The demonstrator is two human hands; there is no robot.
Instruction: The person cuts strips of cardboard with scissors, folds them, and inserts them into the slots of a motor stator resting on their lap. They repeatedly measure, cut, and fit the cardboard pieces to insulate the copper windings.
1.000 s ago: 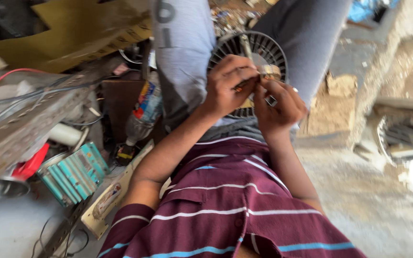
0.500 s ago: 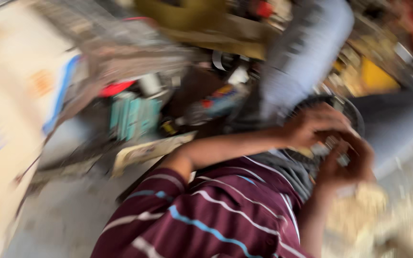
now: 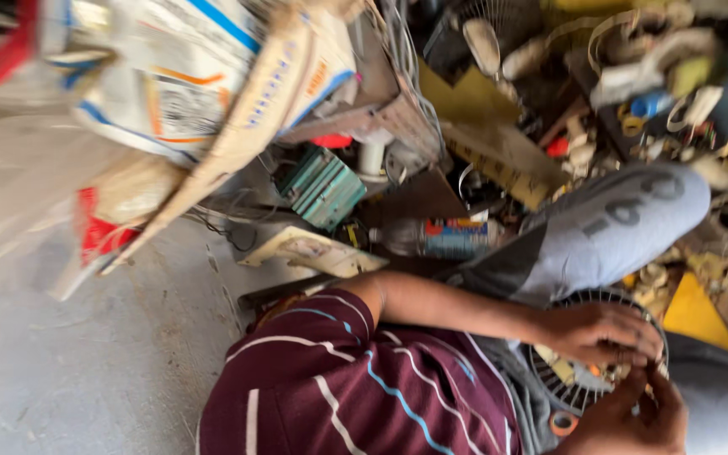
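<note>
Low at the right of my view, a round slatted fan grille (image 3: 562,383) rests in my lap, pale ribs fanning out from a dark centre with small yellowish parts lying on it. My left hand (image 3: 600,333) lies across its upper rim, fingers curled down onto the ribs, pressing rather than pinching. My right hand (image 3: 634,417) comes up from below at the grille's lower right edge, fingers bent close on something small against the rim; I cannot tell what it pinches, as the hand hides it. Both hands nearly meet at the right side of the grille.

My grey-trousered knee (image 3: 617,223) rises just above the grille and hems it in on that side, and my striped maroon shirt (image 3: 355,388) crowds it from the left. A plastic bottle (image 3: 444,238) lies beside the knee, with a teal ribbed block (image 3: 322,190) further left. Beyond the knee, a heap of scrap parts (image 3: 634,93) fills the upper right. A yellow sheet (image 3: 701,316) sits just right of the grille. Printed sacks (image 3: 195,84) lean at the upper left. Open room lies on the bare concrete floor (image 3: 86,362) at the lower left.
</note>
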